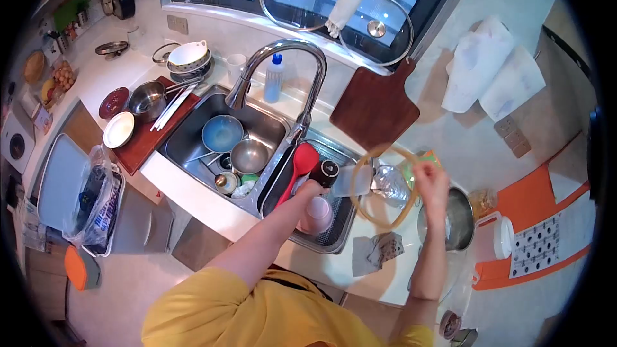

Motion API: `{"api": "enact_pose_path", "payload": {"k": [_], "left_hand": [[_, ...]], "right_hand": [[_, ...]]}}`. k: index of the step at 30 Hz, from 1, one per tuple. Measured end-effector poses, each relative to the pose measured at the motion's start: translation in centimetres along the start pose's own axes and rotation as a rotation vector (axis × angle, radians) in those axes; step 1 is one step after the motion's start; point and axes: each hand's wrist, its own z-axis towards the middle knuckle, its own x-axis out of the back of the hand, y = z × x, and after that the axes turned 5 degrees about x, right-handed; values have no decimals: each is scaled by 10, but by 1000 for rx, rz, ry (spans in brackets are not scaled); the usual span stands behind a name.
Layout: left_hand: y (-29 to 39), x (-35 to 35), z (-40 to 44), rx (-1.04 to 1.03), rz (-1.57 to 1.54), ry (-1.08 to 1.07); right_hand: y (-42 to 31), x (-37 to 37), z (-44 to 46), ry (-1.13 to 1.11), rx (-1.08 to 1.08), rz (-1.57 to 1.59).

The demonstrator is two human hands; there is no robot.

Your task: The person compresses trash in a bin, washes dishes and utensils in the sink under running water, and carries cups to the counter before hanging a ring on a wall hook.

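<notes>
My right hand is closed on the rim of a large tan ring, held tilted over the counter right of the sink. Inside the ring's outline, crumpled foil shows on the counter. My left hand reaches over the right sink basin, its fingers mostly hidden. It is right beside a black cap and a clear container; whether it grips either one is unclear. Below it sits a pale pink cup. A red spoon-shaped utensil leans in the same basin.
The left basin holds a blue bowl and a metal bowl. A tall faucet rises between the basins. A metal pot, a grey cloth and a white jug stand at right. A bin is at left.
</notes>
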Motion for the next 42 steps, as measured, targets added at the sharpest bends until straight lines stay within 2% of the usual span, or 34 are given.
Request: {"api": "enact_pose_path", "payload": {"k": [1,2,3,4,5,6,7,8,9,10,12,13,14,15,16,18,19,20,22,23,24,26,28,29,30,32,33,34,36,37,38,40,41,42], "left_hand": [[1,1,-6,59,-156,4],[7,4,-8,60,-170,7],[11,11,-7,-39,-100,19],[12,15,-6,-140,-20,30],[10,11,2,-61,-516,-69],[10,10,8,-63,-514,-65],[18,21,-5,37,-774,-111],[27,32,-21,142,-1040,-156],[33,48,-41,206,-965,-215],[33,54,-59,213,-973,-205],[26,67,-92,10,-1145,-262],[26,75,-116,-46,-1207,-243],[16,82,-134,-190,-1217,-276],[7,88,-149,-248,-1191,-249],[-3,94,-163,-308,-1163,-219],[-21,106,-202,-304,-1203,-184],[-30,115,-214,-325,-1233,-168],[-42,119,-226,-335,-1321,-175],[-68,128,-255,-336,-1380,-96],[-82,130,-271,-384,-1401,-32],[-96,133,-287,-431,-1410,33],[-132,143,-325,-431,-1440,102],[-172,151,-363,-372,-1533,212],[-190,154,-386,-374,-1560,268],[-209,157,-413,-412,-1598,271],[-261,169,-466,-458,-1620,324],[-287,171,-490,-485,-1663,334],[-312,171,-516,-514,-1715,337],[-358,172,-568,-541,-1782,436],[-383,172,-590,-518,-1805,499],[-408,173,-613,-511,-1801,537],[-449,173,-662,-450,-1776,737],[-460,175,-690,-518,-1831,775],[-476,176,-708,-519,-1832,800]], "right_hand": [[-5,7,1,108,-48,-1],[-7,11,-1,208,-99,0],[6,3,-3,-36,91,-160],[-2,3,-11,-158,23,-118],[3,8,-9,-46,-40,-37],[8,15,-3,61,-99,41],[5,20,-2,59,-95,40],[-1,26,0,146,-167,206],[-6,31,1,231,-240,376],[-9,32,2,220,-235,383],[-19,30,7,115,-7,368],[-29,38,13,102,9,387],[-42,52,21,247,-29,454],[-52,55,29,387,-71,520],[-58,42,38,363,-60,539],[-75,12,49,-205,247,12],[-93,8,46,-81,232,190],[-113,12,47,-88,279,205],[-154,16,47,190,107,548],[-164,-2,48,30,375,428],[-180,-15,48,-239,560,183],[-227,-33,37,-86,641,313],[-289,-18,17,-35,346,696],[-308,-31,14,-150,433,685],[-328,-54,9,-356,612,474],[-386,-97,-20,-344,815,405],[-412,-107,-31,-242,718,641],[-447,-95,-49,-344,481,833],[-513,-126,-86,-480,857,580],[-548,-146,-107,-596,934,506],[-577,-167,-120,-525,932,652],[-631,-169,-130,-598,605,971],[-658,-183,-144,-442,714,1125],[-685,-190,-161,-546,867,902]]}}
